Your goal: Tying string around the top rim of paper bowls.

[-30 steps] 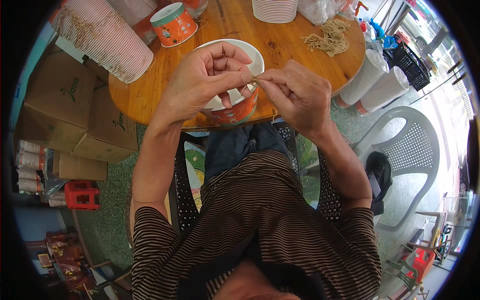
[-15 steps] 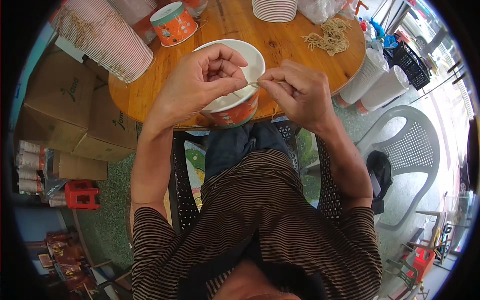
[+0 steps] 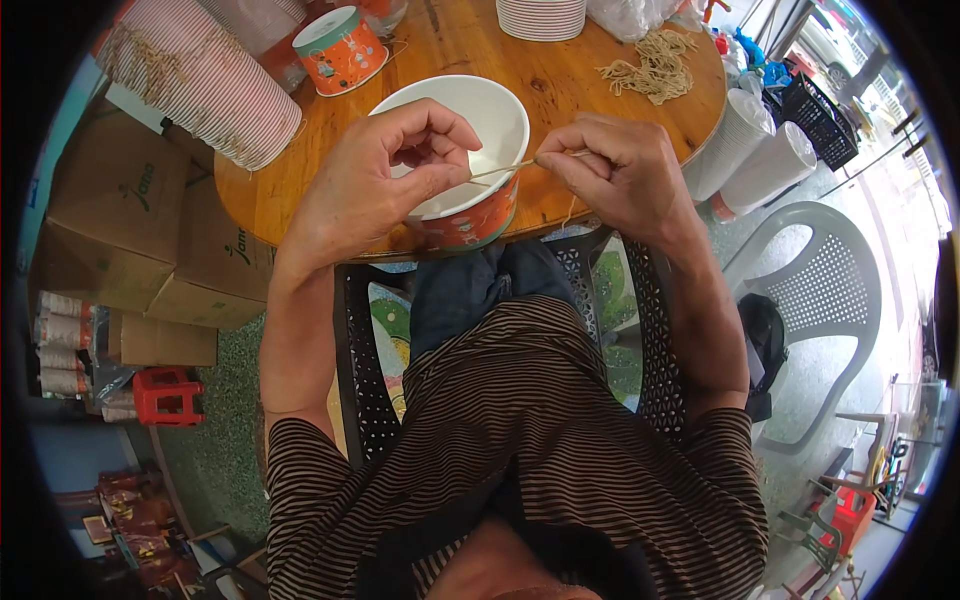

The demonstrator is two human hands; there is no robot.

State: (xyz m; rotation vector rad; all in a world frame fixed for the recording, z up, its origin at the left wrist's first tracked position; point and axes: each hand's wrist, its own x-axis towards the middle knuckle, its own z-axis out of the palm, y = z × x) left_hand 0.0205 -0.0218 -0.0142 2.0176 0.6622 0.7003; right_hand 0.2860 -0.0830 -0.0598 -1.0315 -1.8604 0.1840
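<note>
A white-lined paper tub (image 3: 470, 228) with an orange printed side stands at the near edge of the round wooden table. Over its rim, a thin tan string (image 3: 503, 168) runs taut between my two hands. My left hand (image 3: 395, 170) pinches one part of the string between thumb and forefinger, its other fingers curled. On the right of the tub, my right hand (image 3: 612, 170) pinches the string too, with fingers folded in. A loose end of string hangs below my right hand.
A long stack of paper tubs (image 3: 205, 85) with strings on it lies at the left. Behind are a single orange tub (image 3: 342, 58), a tub stack (image 3: 541, 18) and a string heap (image 3: 655, 68). Cardboard boxes (image 3: 115, 210) stand left; a grey plastic chair (image 3: 825, 280) stands right.
My hands have moved apart, the left one leftward and the right one rightward. More of the string now shows stretched between them.
</note>
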